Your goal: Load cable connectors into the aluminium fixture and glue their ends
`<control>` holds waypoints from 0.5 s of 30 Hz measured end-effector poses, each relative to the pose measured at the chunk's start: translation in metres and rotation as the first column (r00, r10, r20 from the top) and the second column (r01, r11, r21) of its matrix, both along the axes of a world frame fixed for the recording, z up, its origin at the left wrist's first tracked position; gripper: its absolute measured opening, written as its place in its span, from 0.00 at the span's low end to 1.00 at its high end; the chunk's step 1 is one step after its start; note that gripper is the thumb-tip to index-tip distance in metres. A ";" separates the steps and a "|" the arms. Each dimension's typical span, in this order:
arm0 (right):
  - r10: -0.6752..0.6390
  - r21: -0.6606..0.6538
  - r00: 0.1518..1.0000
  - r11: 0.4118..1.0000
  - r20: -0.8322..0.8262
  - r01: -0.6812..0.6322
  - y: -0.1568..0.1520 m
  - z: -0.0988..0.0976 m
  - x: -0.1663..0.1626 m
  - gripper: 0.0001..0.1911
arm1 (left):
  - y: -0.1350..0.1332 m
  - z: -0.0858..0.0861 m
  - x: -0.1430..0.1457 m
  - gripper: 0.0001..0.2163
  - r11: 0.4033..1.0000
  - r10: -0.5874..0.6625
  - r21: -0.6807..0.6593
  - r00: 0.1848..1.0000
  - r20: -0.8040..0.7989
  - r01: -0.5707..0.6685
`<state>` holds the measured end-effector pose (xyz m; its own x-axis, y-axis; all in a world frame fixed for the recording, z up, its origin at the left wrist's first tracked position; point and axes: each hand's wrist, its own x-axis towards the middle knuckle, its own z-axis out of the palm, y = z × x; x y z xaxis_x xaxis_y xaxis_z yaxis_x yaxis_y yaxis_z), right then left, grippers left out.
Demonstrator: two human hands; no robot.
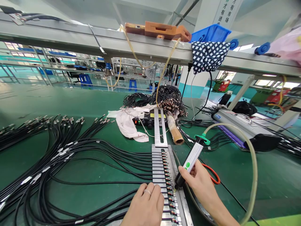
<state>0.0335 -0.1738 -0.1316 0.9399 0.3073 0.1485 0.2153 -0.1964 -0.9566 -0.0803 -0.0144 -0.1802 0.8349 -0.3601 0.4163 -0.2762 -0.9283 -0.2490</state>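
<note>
While the left hand (144, 205) lies flat, fingers together, on the near end of the metal fixture (162, 175), pressing down without clamping anything, the right hand (199, 182) has its grip closed round the lower body of a pen-shaped dispenser (191, 158). The dispenser's tip points down at the row of cable connectors (168, 182) seated along the fixture's right edge, and it sits at or just above one of them; whether it touches cannot be told. By my reading, the step in hand is dosing each connector in turn, and the tip is partway along the row, with more connectors toward the far end of the fixture and a few nearer the person. The next move probably calls for a short, steady shift of the tip to the neighbouring connector while the left hand keeps the fixture from sliding.

Left of the fixture, black cables (70, 157) fan out across the green tabletop (246, 169). A pale hose (252, 166) loops from the dispenser's top round to the right of the fixture, and an orange loop (213, 174) lies just beside the right hand. Beyond the fixture's far end sit a white cloth (128, 122), a small black control box (147, 121) and a cardboard tube (175, 131); farther right of these lies a long grey unit (242, 124). Above all hangs a metal shelf rail (94, 39) with a blue bin (210, 33).
</note>
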 end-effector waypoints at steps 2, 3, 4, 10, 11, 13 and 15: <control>-0.032 0.017 0.999 0.999 0.011 0.032 -0.001 0.002 0.000 0.14 | 0.001 -0.002 -0.001 0.09 1.000 0.000 0.000 0.999 -0.051 0.000; -0.051 0.024 0.999 0.998 0.015 0.050 -0.002 0.003 0.000 0.14 | 0.001 -0.004 -0.001 0.09 1.000 0.007 -0.009 0.998 -0.059 -0.007; -0.068 0.031 0.998 0.997 0.019 0.068 -0.003 0.005 0.000 0.15 | 0.001 -0.008 0.000 0.09 1.000 0.016 -0.018 0.998 -0.065 -0.017; -0.011 0.038 1.000 0.999 0.011 0.011 -0.010 0.013 -0.003 0.14 | -0.001 -0.021 0.003 0.09 0.999 0.026 -0.025 0.992 -0.121 -0.030; 0.019 0.032 1.000 0.999 0.003 -0.019 -0.009 0.013 -0.003 0.14 | -0.001 -0.017 0.002 0.09 0.999 0.022 -0.026 0.992 -0.127 -0.026; 0.060 0.023 0.998 0.998 -0.008 -0.060 -0.007 0.012 -0.004 0.13 | 0.000 -0.007 -0.001 0.08 1.000 0.010 -0.024 0.991 -0.132 -0.013; 0.078 0.020 0.997 0.997 -0.013 -0.077 -0.006 0.011 -0.005 0.13 | 0.001 0.004 -0.003 0.09 1.000 -0.003 -0.015 0.993 -0.116 0.001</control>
